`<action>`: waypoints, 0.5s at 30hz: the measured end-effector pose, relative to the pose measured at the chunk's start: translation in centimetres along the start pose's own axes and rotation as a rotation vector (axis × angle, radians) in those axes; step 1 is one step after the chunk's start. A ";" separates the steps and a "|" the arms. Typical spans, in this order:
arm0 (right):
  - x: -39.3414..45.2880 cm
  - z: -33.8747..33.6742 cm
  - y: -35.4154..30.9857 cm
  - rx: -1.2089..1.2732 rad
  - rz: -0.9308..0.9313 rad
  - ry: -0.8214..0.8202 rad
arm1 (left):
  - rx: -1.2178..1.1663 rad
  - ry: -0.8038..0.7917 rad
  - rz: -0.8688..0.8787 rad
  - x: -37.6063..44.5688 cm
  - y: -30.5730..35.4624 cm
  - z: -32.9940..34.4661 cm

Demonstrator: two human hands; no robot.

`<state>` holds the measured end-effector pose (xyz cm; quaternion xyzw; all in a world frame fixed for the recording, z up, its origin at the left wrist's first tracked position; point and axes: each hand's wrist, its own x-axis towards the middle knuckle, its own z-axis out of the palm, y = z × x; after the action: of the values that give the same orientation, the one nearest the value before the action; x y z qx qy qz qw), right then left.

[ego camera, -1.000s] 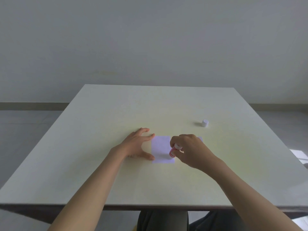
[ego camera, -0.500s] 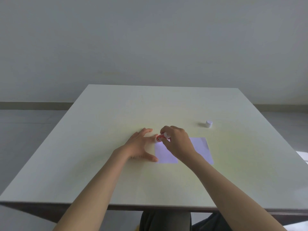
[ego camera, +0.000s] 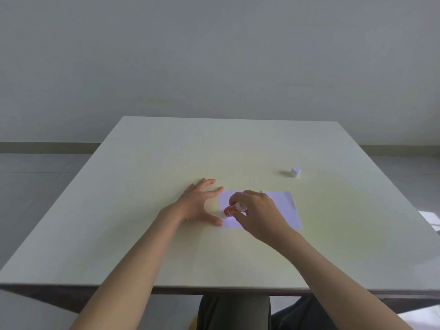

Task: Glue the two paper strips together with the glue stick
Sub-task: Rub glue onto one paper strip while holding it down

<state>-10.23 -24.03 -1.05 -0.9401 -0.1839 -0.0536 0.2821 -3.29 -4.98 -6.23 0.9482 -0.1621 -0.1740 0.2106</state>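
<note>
While the right hand (ego camera: pixel 257 211) grips the glue stick (ego camera: pixel 232 210) between thumb and curled fingers, I read the step in hand as spreading glue along the left margin of the near paper strip (ego camera: pixel 226 198). The stick's tip points down and left, touching or just above the paper; I cannot tell which. The left hand (ego camera: pixel 197 206) lies flat with fingers spread wide, holding nothing, its index fingertip and thumb tip pressing the strip's left edge against the table (ego camera: pixel 166 151).

Risks, as I judge them: the thin sheet could drag or wrinkle under the stick if the left fingertips lift, since they pin only its edge. Glue may run past the margin onto the table or onto the thumb, which sits just beside the tip. An uneven coat would leave the joint weak. The cap (ego camera: pixel 295 172) stands well apart to the right, so the stick could dry if left open for long.

Appearance: both strips are pale, faintly lilac, flat on the table near its centre. The second paper strip (ego camera: pixel 285 206) lies just right of the first, largely hidden behind the right hand; whether the two overlap I cannot tell. The glue stick is short, with a red body and a white end.
</note>
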 end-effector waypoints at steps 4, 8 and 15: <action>-0.5 -0.2 0.3 -0.002 -0.030 -0.041 | -0.032 0.016 -0.006 -0.1 0.0 0.1; -0.6 -0.3 0.4 0.017 -0.030 -0.048 | -0.030 0.023 -0.002 -0.2 0.0 0.2; -0.3 -0.2 0.8 0.100 0.014 0.000 | 0.014 0.001 0.010 -0.1 0.1 0.0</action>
<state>-10.19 -24.88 -1.37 -0.9262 -0.1795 -0.0424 0.3289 -3.36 -5.07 -6.14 0.9488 -0.1681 -0.1716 0.2051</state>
